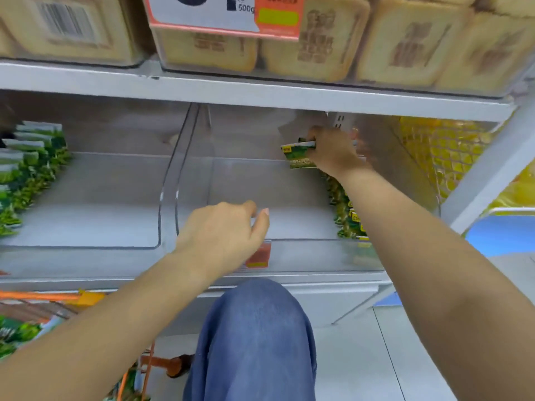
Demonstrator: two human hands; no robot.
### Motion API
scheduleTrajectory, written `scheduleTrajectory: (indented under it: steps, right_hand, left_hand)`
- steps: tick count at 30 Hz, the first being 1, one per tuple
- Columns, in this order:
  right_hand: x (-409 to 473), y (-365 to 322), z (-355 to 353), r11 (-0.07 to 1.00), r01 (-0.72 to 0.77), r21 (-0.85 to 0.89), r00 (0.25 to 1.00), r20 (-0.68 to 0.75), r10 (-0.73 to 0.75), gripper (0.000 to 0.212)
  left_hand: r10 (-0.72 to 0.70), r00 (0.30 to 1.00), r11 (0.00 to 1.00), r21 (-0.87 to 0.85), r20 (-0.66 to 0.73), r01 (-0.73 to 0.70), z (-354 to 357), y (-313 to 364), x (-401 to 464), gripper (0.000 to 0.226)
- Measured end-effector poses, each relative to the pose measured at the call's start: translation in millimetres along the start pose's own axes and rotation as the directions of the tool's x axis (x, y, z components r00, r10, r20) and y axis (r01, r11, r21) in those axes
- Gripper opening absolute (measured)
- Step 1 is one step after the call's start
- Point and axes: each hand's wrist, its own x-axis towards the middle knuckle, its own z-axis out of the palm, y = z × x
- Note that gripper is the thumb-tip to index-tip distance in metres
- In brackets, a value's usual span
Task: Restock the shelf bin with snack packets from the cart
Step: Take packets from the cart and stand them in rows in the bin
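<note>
My right hand point(333, 151) reaches deep into the clear shelf bin point(304, 256) and grips a green snack packet point(298, 154) at the back right. A row of the same green packets point(347, 215) stands along the bin's right wall, under my forearm. My left hand point(223, 233) hovers over the bin's front edge with loosely curled fingers and holds nothing. The orange cart point(34, 296) with more green packets point(17, 334) sits at the lower left.
A neighbouring clear bin point(86, 227) on the left holds a row of green packets point(26, 175). Beige packs point(312, 39) fill the shelf above, behind a price card point(220, 13). Yellow packs point(443, 151) lie to the right. My blue-clad knee point(254, 337) is below the shelf.
</note>
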Motion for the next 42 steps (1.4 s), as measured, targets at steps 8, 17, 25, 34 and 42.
scheduleTrajectory:
  steps: [8,17,25,34,42]
  right_hand:
    - [11.1,29.4,24.5,0.953,-0.173,-0.250,0.981,-0.128,0.145,0.029]
    - [0.3,-15.8,0.4,0.983,-0.061,-0.176,0.934,-0.356,-0.006,0.025]
    - [-144.1,-136.7,-19.1,0.874,0.442,0.203,0.763,-0.597,-0.248,0.017]
    - [-238.2,-245.2,-2.4,0.518,0.667,0.536,0.719,-0.278,-0.637,0.024]
    - [-259.4,-295.2,1.7,0.566,0.824,0.004,0.513,0.419,-0.750,0.041]
  left_hand:
    - [0.028,0.999,0.999,-0.032,-0.033,-0.029,2.7,-0.7,0.9,0.044]
    - [-0.005,1.000,1.000,-0.016,-0.028,0.004,-0.5,1.6,0.4,0.039]
    - [0.456,0.832,0.867,-0.051,-0.317,-0.495,-30.6,-42.1,-64.5,0.022]
    - [-0.052,0.998,0.969,-0.242,0.025,0.057,-58.6,-176.6,-216.5,0.019]
    - [0.179,0.804,0.984,-0.101,0.568,-0.147,-23.2,-167.9,-251.8,0.073]
